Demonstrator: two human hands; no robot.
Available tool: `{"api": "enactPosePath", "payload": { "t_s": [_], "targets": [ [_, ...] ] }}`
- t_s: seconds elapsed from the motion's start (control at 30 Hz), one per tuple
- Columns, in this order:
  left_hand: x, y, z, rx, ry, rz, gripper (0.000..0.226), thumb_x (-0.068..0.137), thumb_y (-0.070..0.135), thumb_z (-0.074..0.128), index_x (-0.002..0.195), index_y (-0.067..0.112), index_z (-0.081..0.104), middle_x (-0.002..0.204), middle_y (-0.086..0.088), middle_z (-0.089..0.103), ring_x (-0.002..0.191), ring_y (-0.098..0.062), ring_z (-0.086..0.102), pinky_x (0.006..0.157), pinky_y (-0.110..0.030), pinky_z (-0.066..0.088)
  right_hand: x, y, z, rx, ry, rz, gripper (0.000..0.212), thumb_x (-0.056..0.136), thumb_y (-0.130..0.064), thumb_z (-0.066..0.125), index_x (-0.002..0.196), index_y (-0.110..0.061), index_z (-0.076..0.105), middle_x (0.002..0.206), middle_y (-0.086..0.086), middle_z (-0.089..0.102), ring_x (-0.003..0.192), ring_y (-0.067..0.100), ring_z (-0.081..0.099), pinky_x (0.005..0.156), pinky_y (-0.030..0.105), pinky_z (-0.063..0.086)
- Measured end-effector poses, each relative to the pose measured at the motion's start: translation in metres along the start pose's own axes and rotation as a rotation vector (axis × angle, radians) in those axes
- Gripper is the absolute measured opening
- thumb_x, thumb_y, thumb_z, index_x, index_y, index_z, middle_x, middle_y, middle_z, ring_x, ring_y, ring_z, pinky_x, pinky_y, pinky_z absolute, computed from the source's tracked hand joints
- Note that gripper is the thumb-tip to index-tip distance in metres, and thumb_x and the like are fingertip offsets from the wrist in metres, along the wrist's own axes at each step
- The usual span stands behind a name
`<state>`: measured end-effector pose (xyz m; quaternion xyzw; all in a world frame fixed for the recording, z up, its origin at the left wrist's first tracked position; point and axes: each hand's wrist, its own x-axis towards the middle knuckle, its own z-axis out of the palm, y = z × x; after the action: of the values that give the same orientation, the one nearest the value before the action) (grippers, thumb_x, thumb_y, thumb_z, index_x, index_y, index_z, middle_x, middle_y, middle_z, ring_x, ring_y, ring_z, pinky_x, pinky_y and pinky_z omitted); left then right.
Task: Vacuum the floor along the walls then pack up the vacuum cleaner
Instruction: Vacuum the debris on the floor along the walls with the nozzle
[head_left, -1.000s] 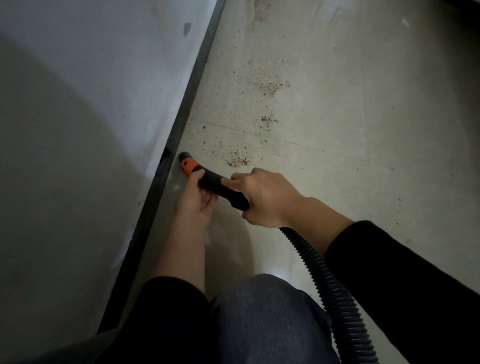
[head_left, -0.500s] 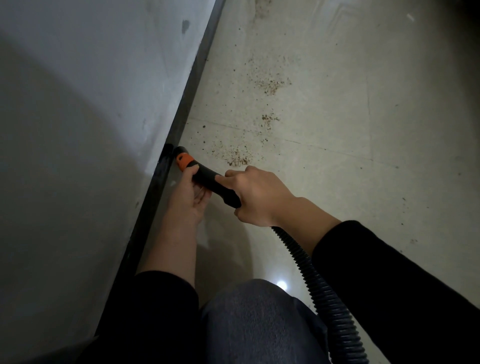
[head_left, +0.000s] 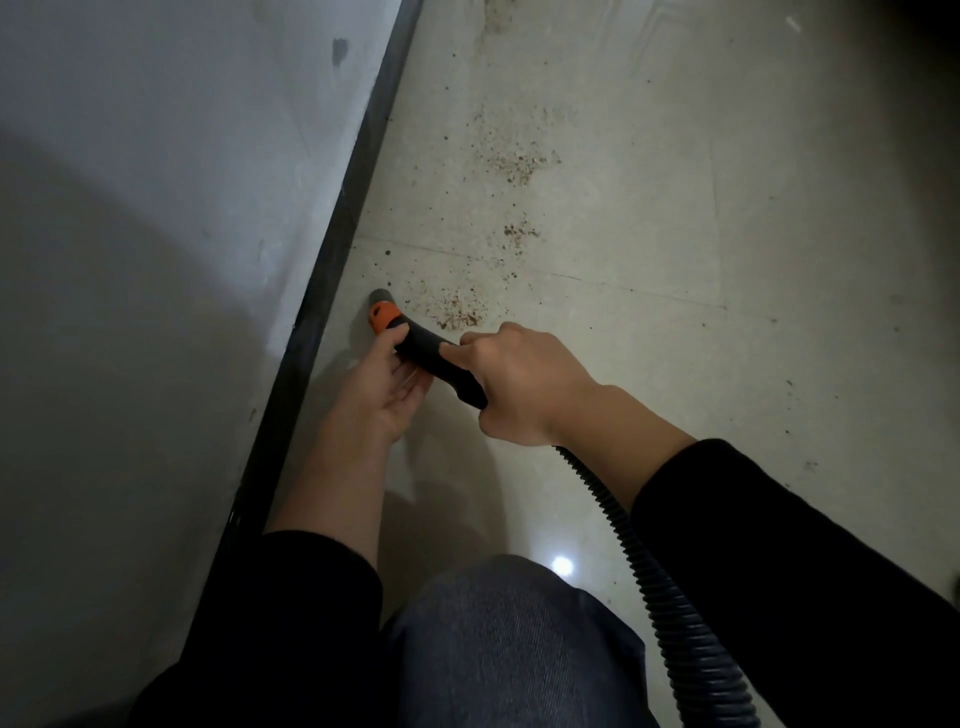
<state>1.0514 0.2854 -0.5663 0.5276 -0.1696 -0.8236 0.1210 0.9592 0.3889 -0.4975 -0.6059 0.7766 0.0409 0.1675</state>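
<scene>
A black vacuum nozzle (head_left: 434, 358) with an orange collar points at the pale floor, its tip just right of the dark baseboard (head_left: 332, 244). My right hand (head_left: 524, 384) grips the nozzle's rear end, where the ribbed black hose (head_left: 670, 608) leaves toward the lower right. My left hand (head_left: 382, 395) holds the nozzle from below, just behind the orange collar. Brown crumbs (head_left: 460, 312) lie on the tile just right of the tip. The vacuum's body is out of view.
A grey-white wall (head_left: 156, 208) fills the left side. More crumb patches (head_left: 519, 166) are scattered farther along the tile floor. My knee in grey trousers (head_left: 498, 639) is at the bottom centre. The far right of the floor is in shadow.
The nozzle tip has come slightly away from the baseboard and now sits closer to the crumb patch. Both hands kept their hold.
</scene>
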Motion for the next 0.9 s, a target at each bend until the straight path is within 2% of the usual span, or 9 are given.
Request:
{"api": "enactPosePath", "payload": {
  "t_s": [0.07, 0.17, 0.27, 0.33, 0.47, 0.57, 0.67, 0.9],
  "targets": [
    [-0.001, -0.002, 0.002, 0.021, -0.007, -0.024, 0.045, 0.095, 0.024, 0.060, 0.131, -0.002, 0.053, 0.114, -0.012, 0.065, 0.093, -0.016, 0.063, 0.069, -0.024, 0.053, -0.005, 0.002, -0.002, -0.009, -0.006, 0.010, 0.045, 0.084, -0.019, 0.058, 0.128, -0.020, 0.051, 0.099, 0.001, 0.056, 0.079, 0.021, 0.039, 0.048, 0.026, 0.019],
    [-0.002, -0.007, 0.005, 0.059, -0.016, -0.045, 0.046, 0.095, 0.024, 0.060, 0.132, -0.002, 0.052, 0.129, -0.014, 0.061, 0.112, -0.020, 0.060, 0.085, -0.026, 0.050, -0.014, 0.006, -0.003, -0.018, -0.015, 0.022, 0.047, 0.082, -0.018, 0.058, 0.128, -0.020, 0.050, 0.100, 0.001, 0.056, 0.081, 0.021, 0.039, 0.048, 0.026, 0.019],
    [-0.004, -0.013, 0.009, 0.094, -0.030, -0.048, 0.045, 0.095, 0.023, 0.060, 0.134, 0.000, 0.052, 0.132, -0.014, 0.059, 0.121, -0.021, 0.056, 0.088, -0.026, 0.048, -0.022, 0.010, -0.002, -0.020, -0.023, 0.028, 0.047, 0.082, -0.017, 0.059, 0.128, -0.020, 0.050, 0.098, 0.001, 0.055, 0.080, 0.022, 0.041, 0.048, 0.026, 0.020],
    [-0.005, -0.017, 0.011, 0.109, -0.038, -0.055, 0.043, 0.095, 0.023, 0.060, 0.131, -0.001, 0.053, 0.131, -0.014, 0.059, 0.120, -0.021, 0.057, 0.086, -0.026, 0.049, -0.028, 0.013, -0.001, -0.023, -0.025, 0.035, 0.049, 0.082, -0.016, 0.058, 0.130, -0.019, 0.049, 0.098, 0.001, 0.055, 0.080, 0.022, 0.041, 0.048, 0.026, 0.021],
    [-0.004, -0.024, 0.015, 0.140, -0.051, -0.078, 0.036, 0.093, 0.023, 0.062, 0.121, 0.001, 0.057, 0.125, -0.014, 0.062, 0.101, -0.017, 0.061, 0.068, -0.025, 0.052, -0.039, 0.019, -0.001, -0.026, -0.034, 0.060, 0.049, 0.082, -0.015, 0.057, 0.130, -0.020, 0.049, 0.098, 0.001, 0.056, 0.081, 0.023, 0.044, 0.049, 0.027, 0.023],
    [-0.004, -0.030, 0.019, 0.175, -0.060, -0.097, 0.041, 0.093, 0.023, 0.063, 0.125, -0.002, 0.055, 0.120, -0.014, 0.062, 0.103, -0.018, 0.060, 0.069, -0.025, 0.052, -0.047, 0.023, 0.000, -0.027, -0.043, 0.071, 0.051, 0.082, -0.016, 0.058, 0.132, -0.022, 0.047, 0.099, 0.000, 0.057, 0.084, 0.023, 0.046, 0.053, 0.029, 0.028],
    [-0.006, -0.036, 0.023, 0.207, -0.080, -0.113, 0.040, 0.094, 0.023, 0.061, 0.123, -0.003, 0.055, 0.111, -0.013, 0.062, 0.103, -0.019, 0.060, 0.077, -0.026, 0.051, -0.055, 0.027, 0.000, -0.025, -0.051, 0.085, 0.048, 0.082, -0.016, 0.057, 0.129, -0.022, 0.048, 0.098, 0.000, 0.056, 0.084, 0.023, 0.045, 0.052, 0.029, 0.027],
    [-0.009, -0.046, 0.031, 0.255, -0.108, -0.124, 0.033, 0.095, 0.023, 0.060, 0.118, 0.000, 0.057, 0.102, -0.009, 0.064, 0.102, -0.018, 0.061, 0.065, -0.024, 0.052, -0.069, 0.035, 0.005, -0.023, -0.052, 0.115, 0.049, 0.082, -0.016, 0.058, 0.129, -0.022, 0.047, 0.098, 0.001, 0.057, 0.082, 0.024, 0.046, 0.055, 0.029, 0.031]
  ]
}}
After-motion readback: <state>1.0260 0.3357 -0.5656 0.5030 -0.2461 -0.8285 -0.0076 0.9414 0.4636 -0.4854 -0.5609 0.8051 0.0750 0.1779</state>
